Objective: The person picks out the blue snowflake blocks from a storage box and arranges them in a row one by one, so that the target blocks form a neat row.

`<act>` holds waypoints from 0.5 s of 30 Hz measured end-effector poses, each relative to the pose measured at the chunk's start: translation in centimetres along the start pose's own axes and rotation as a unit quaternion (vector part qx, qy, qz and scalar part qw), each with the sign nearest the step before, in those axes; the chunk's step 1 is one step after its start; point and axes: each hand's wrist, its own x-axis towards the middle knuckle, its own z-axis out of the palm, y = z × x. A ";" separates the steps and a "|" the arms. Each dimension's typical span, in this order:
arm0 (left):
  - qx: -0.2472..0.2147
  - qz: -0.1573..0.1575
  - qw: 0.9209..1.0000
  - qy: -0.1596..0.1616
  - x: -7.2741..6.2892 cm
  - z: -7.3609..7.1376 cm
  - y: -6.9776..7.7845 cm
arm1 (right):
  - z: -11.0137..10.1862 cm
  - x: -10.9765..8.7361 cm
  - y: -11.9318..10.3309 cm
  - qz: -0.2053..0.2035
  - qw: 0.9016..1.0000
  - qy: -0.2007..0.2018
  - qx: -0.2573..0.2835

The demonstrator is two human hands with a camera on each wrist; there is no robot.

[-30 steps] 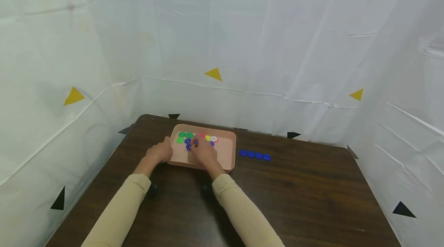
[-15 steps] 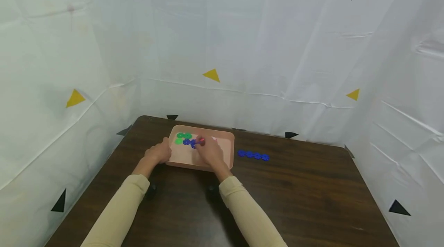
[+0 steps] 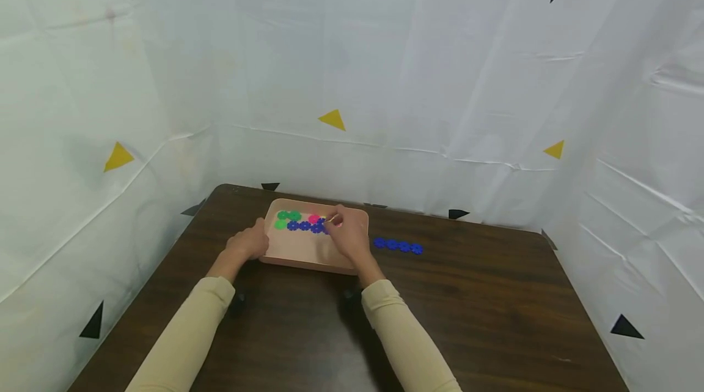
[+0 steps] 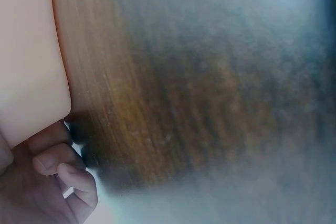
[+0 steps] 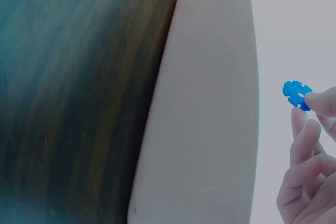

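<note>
My left hand (image 3: 250, 241) grips the left edge of a pale pink tray (image 3: 302, 251); in the left wrist view, its curled fingers (image 4: 76, 184) show by the tray's corner. Inside the tray my right hand (image 3: 352, 236) pinches a blue flower-shaped disc (image 5: 296, 94) between thumb and fingertip, clearest in the right wrist view. Several blue flower discs (image 3: 305, 225) form a row to the left of that hand. Green discs (image 3: 288, 215) lie behind the row's left end. A pink disc (image 3: 314, 219) sits behind its middle. The right hand hides part of the tray.
Right of the tray, a row of several blue flower discs (image 3: 398, 246) lies on the dark wooden table (image 3: 473, 300). White sheeting (image 3: 385, 74) with black, grey and yellow triangles hangs along the back and sides.
My right hand has moved rightward across the tray, and more of the blue row shows to its left. The left hand keeps its grip on the tray's edge.
</note>
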 end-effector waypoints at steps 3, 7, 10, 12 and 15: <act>0.004 0.004 1.000 0.001 0.0 0.0 -0.1 | -0.7 0.0 -0.1 0.004 1.000 0.007 -0.003; 0.009 0.009 1.000 0.001 -0.1 0.0 0.0 | -1.3 0.0 0.1 0.018 1.000 0.005 0.000; 0.008 0.009 1.000 0.002 -0.4 -0.1 0.3 | -1.6 -0.2 0.5 0.025 1.000 0.005 0.003; 0.007 0.006 1.000 0.003 -0.6 -0.1 0.4 | -1.9 -0.3 0.9 0.027 1.000 0.010 0.006; 0.009 0.004 1.000 0.005 -0.9 -0.1 0.5 | -2.3 -0.4 1.4 0.027 0.999 0.018 0.010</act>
